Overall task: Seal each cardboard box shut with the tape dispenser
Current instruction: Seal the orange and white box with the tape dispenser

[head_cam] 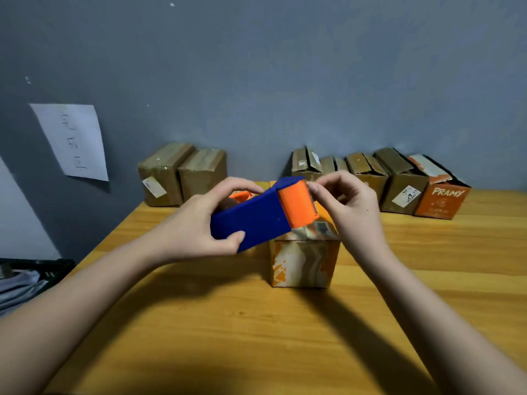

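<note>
A blue tape dispenser (253, 220) with an orange front piece is held above the table, tilted, its orange end up to the right. My left hand (199, 226) grips its blue body, thumb below and fingers over the top. My right hand (348, 206) has its fingertips curled at the orange end by the toothed blade; I cannot see what they pinch. Directly under the dispenser stands an orange-and-white patterned cardboard box (303, 260) in the middle of the wooden table (256, 323).
Two brown boxes (182, 175) stand against the grey wall at the back left. A row of several brown boxes (370, 172) with loose flaps and an orange PRAMY box (440, 198) stand at the back right. A paper sheet (71, 141) hangs on the wall.
</note>
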